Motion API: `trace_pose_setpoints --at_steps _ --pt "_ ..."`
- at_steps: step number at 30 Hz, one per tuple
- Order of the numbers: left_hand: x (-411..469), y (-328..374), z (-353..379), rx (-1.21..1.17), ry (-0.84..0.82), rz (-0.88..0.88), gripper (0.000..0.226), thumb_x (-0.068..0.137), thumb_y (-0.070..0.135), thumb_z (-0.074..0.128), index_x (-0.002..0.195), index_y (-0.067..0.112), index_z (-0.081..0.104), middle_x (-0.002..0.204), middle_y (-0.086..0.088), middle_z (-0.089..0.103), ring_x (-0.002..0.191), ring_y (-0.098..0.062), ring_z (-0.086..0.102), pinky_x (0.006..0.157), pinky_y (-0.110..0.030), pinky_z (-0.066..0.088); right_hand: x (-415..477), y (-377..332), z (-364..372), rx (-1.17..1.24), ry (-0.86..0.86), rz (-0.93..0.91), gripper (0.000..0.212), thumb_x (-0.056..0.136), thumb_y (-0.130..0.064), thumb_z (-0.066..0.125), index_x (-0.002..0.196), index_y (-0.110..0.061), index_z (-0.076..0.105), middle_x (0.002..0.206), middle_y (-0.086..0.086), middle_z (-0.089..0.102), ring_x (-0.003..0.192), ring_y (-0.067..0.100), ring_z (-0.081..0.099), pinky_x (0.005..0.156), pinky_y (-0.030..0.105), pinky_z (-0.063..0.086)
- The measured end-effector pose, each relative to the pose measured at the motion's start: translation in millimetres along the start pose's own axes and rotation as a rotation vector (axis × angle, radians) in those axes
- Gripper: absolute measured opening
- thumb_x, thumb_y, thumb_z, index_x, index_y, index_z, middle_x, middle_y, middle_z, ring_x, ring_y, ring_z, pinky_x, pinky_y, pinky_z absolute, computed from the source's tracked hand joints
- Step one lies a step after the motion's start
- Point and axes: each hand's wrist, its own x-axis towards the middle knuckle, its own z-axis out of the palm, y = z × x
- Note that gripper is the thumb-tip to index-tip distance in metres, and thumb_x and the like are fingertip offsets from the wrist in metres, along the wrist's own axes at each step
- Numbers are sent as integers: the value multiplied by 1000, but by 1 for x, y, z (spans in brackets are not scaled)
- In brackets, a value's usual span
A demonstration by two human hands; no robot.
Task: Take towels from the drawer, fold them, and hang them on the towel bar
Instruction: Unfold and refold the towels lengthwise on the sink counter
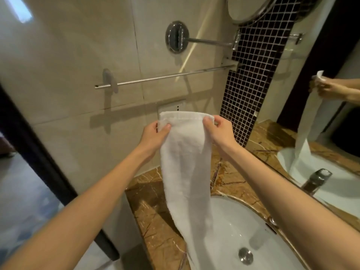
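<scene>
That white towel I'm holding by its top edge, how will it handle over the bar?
Likely floppy: the towel hangs limp from left hand and right hand toward the sink. Probably light, since pinches hold it. It should drape over the towel bar.

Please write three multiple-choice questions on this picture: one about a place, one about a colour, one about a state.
1. Where does the lower end of the towel hang? A in a drawer; B over the sink; C on the floor.
2. What colour is the towel? A blue; B brown; C white.
3. How is the towel bar? A bare; B carrying one towel; C carrying two.
Answers: 1 B, its tail drapes across the sink's rim; 2 C, plain white cloth; 3 A, nothing hangs on it.
</scene>
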Motion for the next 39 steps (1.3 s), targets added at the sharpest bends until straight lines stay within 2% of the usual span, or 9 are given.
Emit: trace_pose_setpoints --at_steps 3,6,10,17,20,24,30,34,39 --pt "11 -8 1 0 23 -13 10 92 18 59 86 23 66 88 4 72 77 -10 70 60 -23 56 12 1 5 -50 -8 10 33 96 -28 54 98 2 65 101 31 65 96 48 60 81 62 50" --pt "17 -15 0 -7 18 -40 10 92 17 59 87 24 66 91 2 72 84 -16 69 71 -30 57 15 8 10 -62 -3 27 33 95 -29 55 97 2 65 102 34 63 93 51 59 76 61 51" --pt "15 -5 -1 -2 -31 -13 9 92 20 59 89 25 67 91 5 73 83 -11 71 67 -25 57 15 2 5 -77 22 -13 31 95 -27 54 94 2 66 96 33 63 70 30 54 64 40 46" --pt "-17 55 19 -21 -88 142 9 92 17 60 97 16 68 100 -7 72 91 -23 70 77 -37 58 -9 -48 -41 -40 93 -135 37 95 -27 56 93 9 63 94 36 59 72 22 48 65 34 38" --pt "-49 82 31 20 -81 224 9 91 17 60 87 20 67 92 -5 72 84 -21 69 73 -37 57 -36 -67 -66 -29 120 -160 38 95 -29 57 93 8 62 94 34 60 69 26 48 62 36 40" --pt "-95 115 47 45 -57 297 10 91 16 60 86 22 66 82 3 68 66 -3 64 58 -21 53 -78 -89 -97 48 142 -153 34 94 -27 59 86 6 61 85 31 58 69 24 49 62 37 42" --pt "-159 158 57 10 -78 364 12 92 13 59 87 21 65 80 3 67 67 -7 61 58 -22 52 -135 -125 -132 133 123 -205 37 94 -25 58 100 12 58 103 35 59 77 24 54 68 41 47" --pt "-197 187 60 -57 -134 415 8 91 12 60 87 17 66 77 6 69 64 -5 64 56 -20 51 -174 -151 -154 172 139 -277 32 95 -24 59 102 8 61 99 26 65 78 22 62 75 48 56" --pt "-244 225 62 -142 -235 466 14 82 27 67 87 14 67 77 3 73 67 -13 69 56 -24 53 -223 -193 -179 216 204 -342 26 94 -20 60 102 4 63 90 12 67 78 21 64 74 42 58"
